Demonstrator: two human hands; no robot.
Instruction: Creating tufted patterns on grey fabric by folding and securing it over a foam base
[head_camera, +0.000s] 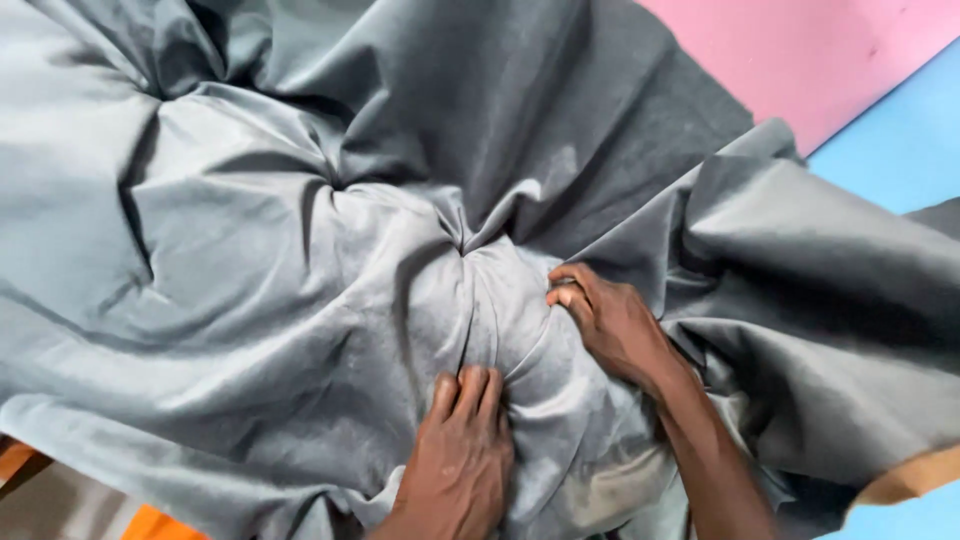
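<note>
A large grey fabric (250, 230) with tufted dimples and deep folds fills most of the head view. My left hand (458, 455) presses down on it near the bottom centre, fingers together and pushed into a fold. My right hand (610, 320) lies just to the right, fingers curled and pinching a ridge of the fabric beside a gathered dimple (465, 250). A darker, felt-like underside of the fabric (640, 130) shows at the upper right.
Pink surface (800, 50) at the upper right and a light blue surface (900, 150) beside it. A tan edge (915, 478) peeks out at the lower right. Orange and grey patches (60, 500) show at the lower left.
</note>
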